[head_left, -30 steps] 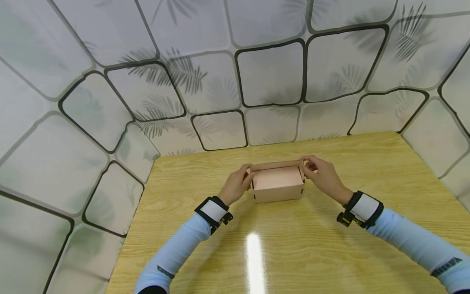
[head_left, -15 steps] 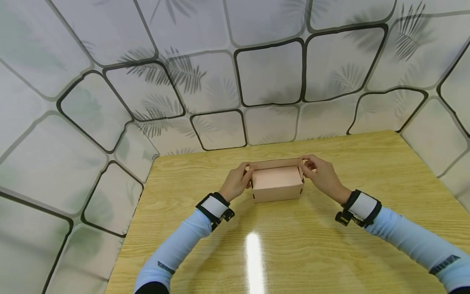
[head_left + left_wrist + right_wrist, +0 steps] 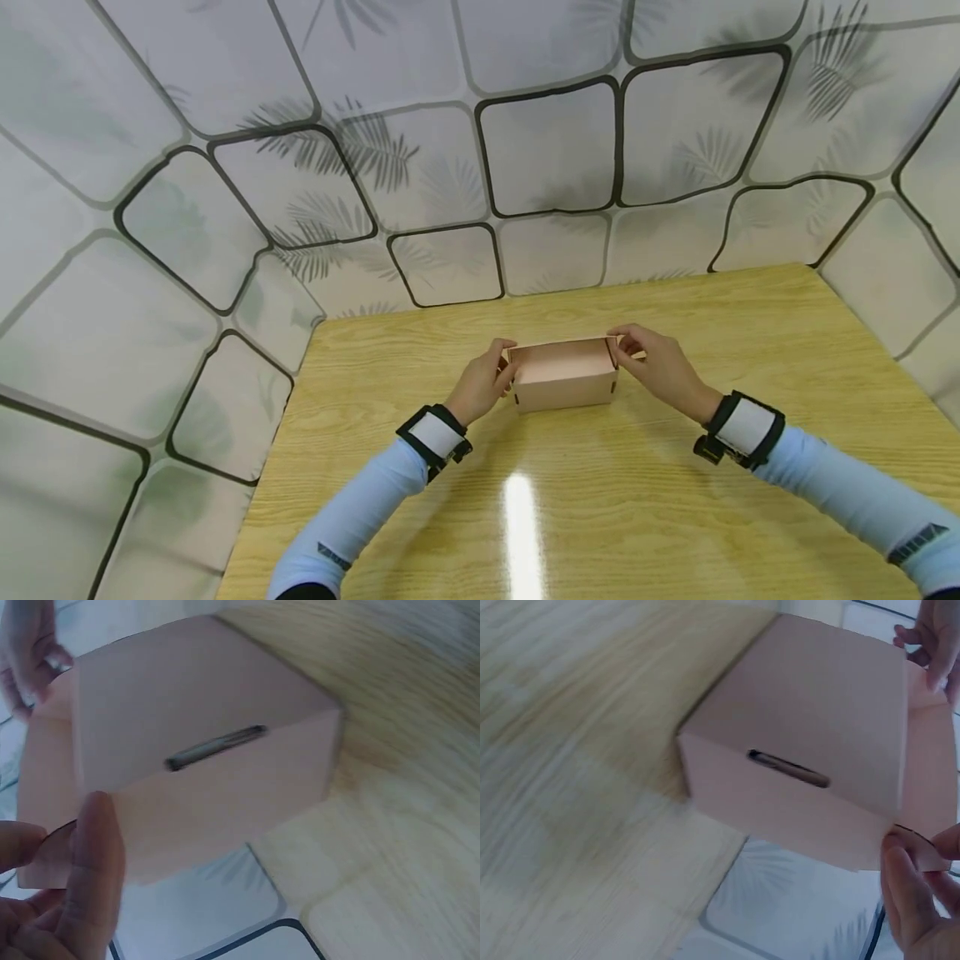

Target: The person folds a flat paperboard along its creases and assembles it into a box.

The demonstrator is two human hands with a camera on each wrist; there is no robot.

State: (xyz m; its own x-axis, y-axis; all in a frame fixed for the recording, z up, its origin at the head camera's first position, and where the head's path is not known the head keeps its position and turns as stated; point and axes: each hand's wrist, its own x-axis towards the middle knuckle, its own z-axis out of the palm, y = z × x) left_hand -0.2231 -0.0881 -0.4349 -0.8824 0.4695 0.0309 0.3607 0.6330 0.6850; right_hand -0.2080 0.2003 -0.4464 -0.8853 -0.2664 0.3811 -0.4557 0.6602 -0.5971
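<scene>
A small pinkish-brown cardboard box [image 3: 566, 393] sits on the wooden table, its raised lid panel [image 3: 562, 360] at the far side. At the box's left end, my left hand [image 3: 476, 387] pinches a small side flap [image 3: 58, 855] between thumb and finger. My right hand [image 3: 662, 367] pinches the matching flap [image 3: 921, 851] at the right end. Each wrist view shows a narrow dark slot in the box, along the edge of an end wall. Whatever lies inside the box is hidden.
The yellow wood-grain table [image 3: 600, 508] extends on all sides of the box, with a bright light reflection in front. Behind it and at both sides stand pale walls [image 3: 551, 150] patterned with dark rounded outlines and leaves.
The lid's far edge, which stood up as a strip behind the box, has tipped and dropped slightly. Both hands have shifted a little with it, still pinching the flaps.
</scene>
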